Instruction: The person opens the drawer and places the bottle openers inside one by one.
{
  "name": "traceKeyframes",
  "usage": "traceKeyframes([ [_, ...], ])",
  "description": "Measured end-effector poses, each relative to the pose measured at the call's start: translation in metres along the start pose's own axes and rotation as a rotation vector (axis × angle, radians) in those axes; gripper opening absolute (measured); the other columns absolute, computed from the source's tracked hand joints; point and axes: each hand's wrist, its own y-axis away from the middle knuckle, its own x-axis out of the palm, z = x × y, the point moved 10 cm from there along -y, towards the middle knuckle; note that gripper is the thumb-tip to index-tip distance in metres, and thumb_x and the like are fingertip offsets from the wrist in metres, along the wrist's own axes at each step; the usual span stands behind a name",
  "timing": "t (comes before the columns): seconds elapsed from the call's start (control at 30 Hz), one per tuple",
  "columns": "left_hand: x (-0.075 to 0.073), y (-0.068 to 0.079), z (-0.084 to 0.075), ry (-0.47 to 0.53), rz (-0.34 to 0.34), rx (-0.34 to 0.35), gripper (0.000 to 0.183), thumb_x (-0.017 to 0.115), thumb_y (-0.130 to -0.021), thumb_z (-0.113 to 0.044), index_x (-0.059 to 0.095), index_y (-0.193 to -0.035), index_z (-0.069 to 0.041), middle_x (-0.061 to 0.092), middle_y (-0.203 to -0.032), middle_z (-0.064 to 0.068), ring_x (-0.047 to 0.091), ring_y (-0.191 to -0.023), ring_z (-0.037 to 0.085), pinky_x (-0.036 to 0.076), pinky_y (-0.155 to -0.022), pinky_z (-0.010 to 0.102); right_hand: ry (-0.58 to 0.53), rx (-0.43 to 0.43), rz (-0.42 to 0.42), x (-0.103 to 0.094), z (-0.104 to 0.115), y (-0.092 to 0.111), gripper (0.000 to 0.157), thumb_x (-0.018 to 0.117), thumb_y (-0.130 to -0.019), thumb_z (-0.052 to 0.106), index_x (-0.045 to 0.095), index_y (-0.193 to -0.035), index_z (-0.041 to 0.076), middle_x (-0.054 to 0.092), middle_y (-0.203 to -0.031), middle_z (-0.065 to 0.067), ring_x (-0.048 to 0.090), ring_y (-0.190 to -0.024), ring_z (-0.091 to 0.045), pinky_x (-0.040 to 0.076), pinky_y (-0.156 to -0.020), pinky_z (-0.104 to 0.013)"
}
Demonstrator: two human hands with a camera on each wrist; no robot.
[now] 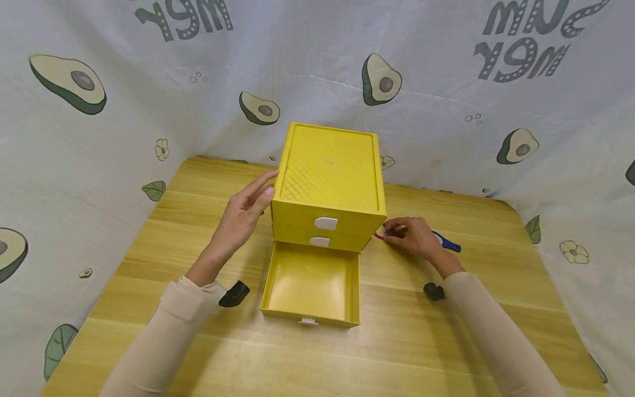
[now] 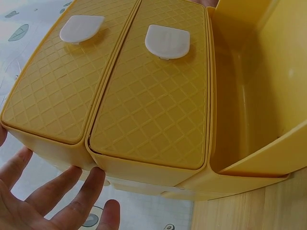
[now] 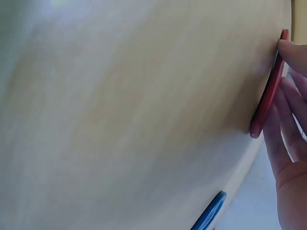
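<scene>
A yellow drawer unit (image 1: 329,171) with white tab handles stands on the table; its bottom drawer (image 1: 310,281) is pulled out, while the upper two are closed. My left hand (image 1: 243,215) touches the unit's left side, fingers extended along the wall, as the left wrist view also shows. On the other side, my right hand (image 1: 414,237) pinches a flat red-rimmed object (image 3: 269,91) between thumb and fingers, low beside the unit. Most of that object is hidden by the hand in the head view. Just right of this hand lies a flat blue object with a handle (image 1: 450,243).
The wooden table (image 1: 397,353) reaches back to a white curtain (image 1: 317,49) printed with avocados, which also hangs along both sides. The open drawer juts toward the front between my forearms. A small black piece (image 1: 234,294) shows beside the left wrist, another (image 1: 434,291) by the right.
</scene>
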Motion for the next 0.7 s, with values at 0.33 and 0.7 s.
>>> traceKeyframes([
  [0.33, -0.001, 0.001, 0.000, -0.015, -0.007, -0.010, 0.044, 0.049, -0.106, -0.036, 0.046, -0.150, -0.033, 0.047, -0.154, -0.001, 0.049, -0.137, 0.021, 0.043, -0.106, 0.054, -0.038, 0.018, 0.011, -0.003, 0.004, 0.008, 0.030, 0.077, -0.089, 0.015, 0.071, -0.116, 0.004, 0.071, -0.116, -0.017, 0.069, -0.102, -0.035, 0.056, -0.090, -0.051],
  [0.7, 0.000, 0.000, -0.001, 0.007, -0.001, -0.001, 0.044, 0.049, -0.106, -0.035, 0.046, -0.150, -0.032, 0.048, -0.153, -0.001, 0.050, -0.137, 0.021, 0.042, -0.107, 0.054, -0.067, -0.113, -0.078, -0.019, 0.036, 0.031, 0.027, 0.080, -0.085, 0.006, 0.073, -0.111, 0.004, 0.073, -0.113, -0.016, 0.071, -0.096, -0.031, 0.058, -0.082, -0.047],
])
